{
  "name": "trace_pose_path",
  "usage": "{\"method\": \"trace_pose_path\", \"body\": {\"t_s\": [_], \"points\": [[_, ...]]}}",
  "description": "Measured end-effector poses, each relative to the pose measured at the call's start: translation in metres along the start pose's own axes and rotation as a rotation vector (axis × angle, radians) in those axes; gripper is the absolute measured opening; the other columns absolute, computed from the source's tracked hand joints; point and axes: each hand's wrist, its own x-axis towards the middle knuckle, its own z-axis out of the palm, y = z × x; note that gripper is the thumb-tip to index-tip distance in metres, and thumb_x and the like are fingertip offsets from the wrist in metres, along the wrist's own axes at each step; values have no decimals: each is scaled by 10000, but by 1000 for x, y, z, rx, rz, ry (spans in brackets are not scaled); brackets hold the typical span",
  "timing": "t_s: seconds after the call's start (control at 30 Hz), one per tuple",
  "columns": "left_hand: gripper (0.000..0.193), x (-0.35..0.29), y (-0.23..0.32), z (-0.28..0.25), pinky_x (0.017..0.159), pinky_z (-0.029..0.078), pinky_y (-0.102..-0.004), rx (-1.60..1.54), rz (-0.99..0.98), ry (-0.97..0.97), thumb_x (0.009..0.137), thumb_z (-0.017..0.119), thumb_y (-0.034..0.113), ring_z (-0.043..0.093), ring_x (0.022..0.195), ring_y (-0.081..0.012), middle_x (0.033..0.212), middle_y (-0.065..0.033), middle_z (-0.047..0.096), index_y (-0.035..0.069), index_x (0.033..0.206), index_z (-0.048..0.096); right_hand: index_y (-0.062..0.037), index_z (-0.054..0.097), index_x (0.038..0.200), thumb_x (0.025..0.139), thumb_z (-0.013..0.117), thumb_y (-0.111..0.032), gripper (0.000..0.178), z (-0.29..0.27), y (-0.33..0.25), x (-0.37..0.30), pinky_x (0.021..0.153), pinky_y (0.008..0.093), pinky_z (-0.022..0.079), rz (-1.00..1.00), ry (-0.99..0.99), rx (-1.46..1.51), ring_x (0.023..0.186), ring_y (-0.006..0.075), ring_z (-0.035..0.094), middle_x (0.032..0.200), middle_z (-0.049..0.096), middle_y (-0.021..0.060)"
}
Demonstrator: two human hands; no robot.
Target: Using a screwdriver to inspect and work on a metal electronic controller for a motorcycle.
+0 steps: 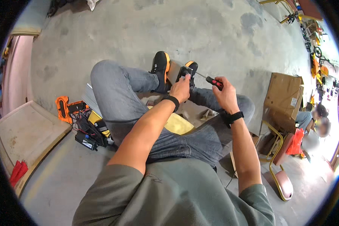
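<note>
My left hand (180, 89) is closed around a small black boxy part (185, 71), held up between my shoes. Its details are too small to make out. In my right hand (226, 97) is a screwdriver (214, 82) with a red and black handle. The fingers grip the handle's end, and the thin metal shaft slants up and left toward the black part. Whether the tip touches it I cannot tell. Both hands are above my bent legs in grey jeans, and a yellow pad (179, 123) shows below them.
Orange and black tool parts (64, 109) and a black-yellow device with wires (98, 126) lie by my left knee. A wooden board (34, 128) with a red glove (19, 172) is farther left. Right of me stand a cardboard box (282, 98) and a gold-framed chair (277, 158); a person sits beyond.
</note>
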Motion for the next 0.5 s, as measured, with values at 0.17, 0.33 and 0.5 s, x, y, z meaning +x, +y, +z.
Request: {"method": "trace_pose_path", "body": {"t_s": [0.17, 0.33, 0.5], "points": [[613, 5, -4, -1, 872, 473, -501, -26, 14, -25, 797, 583, 58, 580, 1030, -426, 1133, -235, 574, 83, 1362, 346, -5, 602, 1100, 806, 652, -101, 313, 3, -6, 5, 808, 407, 518, 7, -23, 2, 907, 344, 664, 950, 679, 199], [675, 11, -7, -1, 913, 468, -480, -42, 22, -75, 790, 593, 89, 565, 1088, -406, 1173, -221, 569, 101, 1417, 343, -3, 599, 1106, 814, 652, -100, 313, 5, -3, 9, 814, 401, 522, 8, -29, -22, 913, 340, 666, 973, 679, 198], [705, 12, -5, -4, 933, 458, -475, -42, -10, -138, 789, 595, 97, 550, 1110, -409, 1208, -230, 543, 108, 1442, 329, -3, 598, 1106, 817, 648, -94, 307, 4, -8, 10, 810, 399, 523, 13, -24, 28, 908, 334, 667, 960, 677, 196]]}}
